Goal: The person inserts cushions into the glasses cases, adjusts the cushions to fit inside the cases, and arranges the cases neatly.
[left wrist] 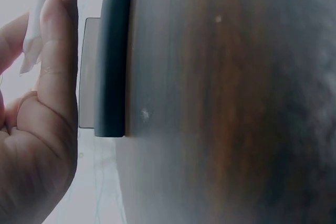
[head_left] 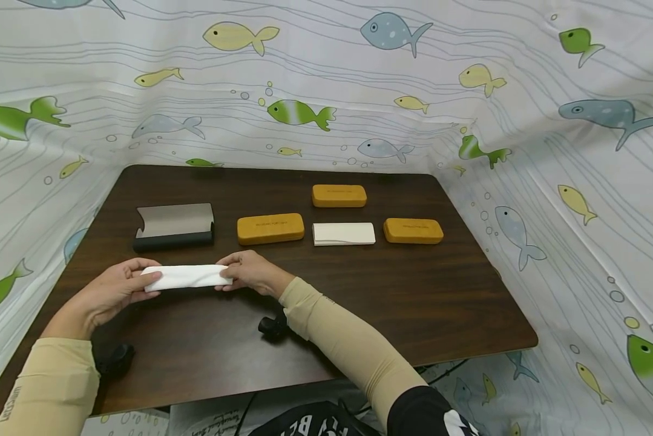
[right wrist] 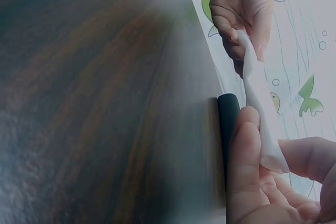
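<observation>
A folded white cloth (head_left: 187,277) is stretched in a narrow strip between my hands, above the near left part of the table. My left hand (head_left: 111,293) pinches its left end between thumb and fingers, and my right hand (head_left: 255,272) pinches the right end. In the right wrist view the cloth (right wrist: 260,98) runs from one hand to the other, slightly twisted. Just beyond the hands stands an open eyeglass case (head_left: 175,227), dark outside with a grey lining. Its dark front (left wrist: 113,61) also shows in the left wrist view; the inside bottom is hidden.
Three yellow cases, one left of centre (head_left: 270,229), one at the back (head_left: 339,195) and one at the right (head_left: 413,231), lie closed on the brown table (head_left: 391,290). Among them sits a flat cream folded piece (head_left: 344,234). A fish-patterned curtain (head_left: 315,72) surrounds the table.
</observation>
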`<action>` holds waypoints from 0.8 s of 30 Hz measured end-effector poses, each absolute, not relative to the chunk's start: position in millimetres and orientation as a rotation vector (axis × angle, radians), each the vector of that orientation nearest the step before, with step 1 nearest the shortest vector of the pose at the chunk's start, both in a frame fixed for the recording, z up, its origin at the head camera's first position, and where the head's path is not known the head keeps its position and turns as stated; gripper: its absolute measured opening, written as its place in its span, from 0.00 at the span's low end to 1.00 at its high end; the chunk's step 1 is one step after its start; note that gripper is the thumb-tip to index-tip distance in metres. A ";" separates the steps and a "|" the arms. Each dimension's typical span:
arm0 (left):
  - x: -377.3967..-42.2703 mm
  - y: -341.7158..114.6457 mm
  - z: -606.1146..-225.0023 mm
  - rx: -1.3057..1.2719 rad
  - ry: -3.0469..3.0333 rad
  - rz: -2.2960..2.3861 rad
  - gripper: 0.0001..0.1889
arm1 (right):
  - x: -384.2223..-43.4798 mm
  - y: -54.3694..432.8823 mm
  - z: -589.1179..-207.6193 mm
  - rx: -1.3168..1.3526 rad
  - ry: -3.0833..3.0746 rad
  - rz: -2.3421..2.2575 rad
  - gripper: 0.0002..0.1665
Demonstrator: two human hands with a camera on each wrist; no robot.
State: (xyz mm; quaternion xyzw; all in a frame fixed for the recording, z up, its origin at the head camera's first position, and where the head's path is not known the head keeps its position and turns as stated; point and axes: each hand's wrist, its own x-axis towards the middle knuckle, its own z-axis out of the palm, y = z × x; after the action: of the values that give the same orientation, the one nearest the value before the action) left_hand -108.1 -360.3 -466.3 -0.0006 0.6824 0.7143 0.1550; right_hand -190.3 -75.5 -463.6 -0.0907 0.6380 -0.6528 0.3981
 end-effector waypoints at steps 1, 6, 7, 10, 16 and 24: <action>-108.4 -360.5 -466.7 0.003 1.942 2.060 0.09 | -190.5 -75.3 -463.5 -0.228 1.617 -1.653 0.17; -110.4 -360.5 -467.8 0.010 1.897 2.103 0.09 | -191.7 -75.2 -463.2 -0.227 1.632 -1.652 0.17; -110.8 -360.6 -468.0 0.007 1.891 2.107 0.09 | -192.0 -75.2 -463.2 -0.228 1.636 -1.651 0.17; -112.1 -361.0 -469.2 -0.011 1.881 2.110 0.09 | -193.1 -75.7 -464.3 -0.226 1.645 -1.650 0.16; -114.0 -361.7 -469.8 -0.036 1.853 2.122 0.09 | -195.8 -75.4 -467.5 -0.224 1.642 -1.642 0.16; -117.6 -362.0 -468.7 -0.026 1.864 2.115 0.09 | -200.7 -75.0 -472.9 -0.223 1.619 -1.643 0.17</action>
State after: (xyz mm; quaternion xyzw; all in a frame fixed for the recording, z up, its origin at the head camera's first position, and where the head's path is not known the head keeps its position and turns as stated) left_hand -117.6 -362.0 -468.7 -0.0090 0.6526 0.7405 0.1606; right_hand -200.7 -75.0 -472.9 -0.0884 0.6401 -0.6496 0.4007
